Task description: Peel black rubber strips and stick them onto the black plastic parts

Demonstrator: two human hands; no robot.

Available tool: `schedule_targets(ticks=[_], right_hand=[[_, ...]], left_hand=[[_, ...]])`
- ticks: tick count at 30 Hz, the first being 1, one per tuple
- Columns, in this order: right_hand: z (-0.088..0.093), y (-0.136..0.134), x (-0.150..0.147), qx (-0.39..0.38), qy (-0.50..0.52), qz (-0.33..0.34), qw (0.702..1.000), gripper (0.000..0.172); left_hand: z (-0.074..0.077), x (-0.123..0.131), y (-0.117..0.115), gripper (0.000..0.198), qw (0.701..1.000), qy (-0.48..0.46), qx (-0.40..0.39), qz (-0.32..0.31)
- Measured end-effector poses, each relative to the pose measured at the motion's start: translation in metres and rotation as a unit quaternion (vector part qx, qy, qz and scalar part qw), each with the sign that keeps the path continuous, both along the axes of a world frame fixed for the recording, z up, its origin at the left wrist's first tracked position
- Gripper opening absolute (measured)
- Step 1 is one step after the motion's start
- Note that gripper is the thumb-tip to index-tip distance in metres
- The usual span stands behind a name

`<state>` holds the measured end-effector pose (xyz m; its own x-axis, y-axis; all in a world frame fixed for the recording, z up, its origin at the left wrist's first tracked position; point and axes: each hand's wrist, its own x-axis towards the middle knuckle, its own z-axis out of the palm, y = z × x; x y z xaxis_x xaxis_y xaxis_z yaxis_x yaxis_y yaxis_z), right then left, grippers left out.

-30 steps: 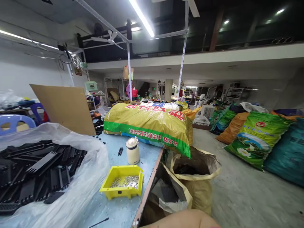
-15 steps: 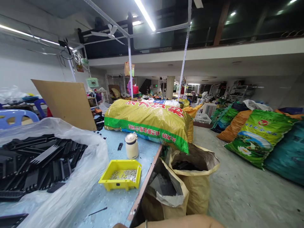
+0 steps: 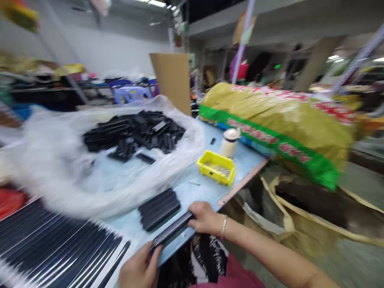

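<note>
Between my two hands, at the near edge of the blue table (image 3: 192, 191), is a long black textured plastic strip (image 3: 171, 232). My left hand (image 3: 140, 266) pinches its near-left end with thumb and fingers. Closed round the far-right end is my right hand (image 3: 207, 218), with a bracelet on the wrist. Just beyond the strip lies a neat stack of similar black strips (image 3: 159, 208). Many long dark rods or strips (image 3: 60, 248) lie side by side at the lower left. The picture is blurred, so fine detail is lost.
A clear plastic bag (image 3: 120, 200) spreads over the table around loose black pieces (image 3: 141, 128). A yellow bin (image 3: 207, 171) of small metal parts stands near a cream bottle (image 3: 229, 145). A yellow-green sack (image 3: 270, 108) lies behind; open sacks (image 3: 288, 224) stand right of the table.
The view has swung left and down. Both hands now show, holding the black strip; before, only part of an arm showed at the bottom edge.
</note>
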<state>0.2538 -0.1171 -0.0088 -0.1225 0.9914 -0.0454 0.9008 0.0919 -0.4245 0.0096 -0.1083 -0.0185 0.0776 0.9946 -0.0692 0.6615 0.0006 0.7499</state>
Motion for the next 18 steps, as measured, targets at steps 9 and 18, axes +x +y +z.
schedule_targets(ticks=[9,18], right_hand=[[-0.011,-0.006,0.015,-0.04,0.203,-0.064,0.976,0.039],[0.009,-0.004,0.01,-0.069,0.26,-0.091,0.959,0.036]], left_hand=[[-0.006,0.0,-0.013,0.038,0.992,0.082,0.09,-0.029],[-0.004,0.0,-0.01,0.047,0.999,0.026,0.035,0.002]])
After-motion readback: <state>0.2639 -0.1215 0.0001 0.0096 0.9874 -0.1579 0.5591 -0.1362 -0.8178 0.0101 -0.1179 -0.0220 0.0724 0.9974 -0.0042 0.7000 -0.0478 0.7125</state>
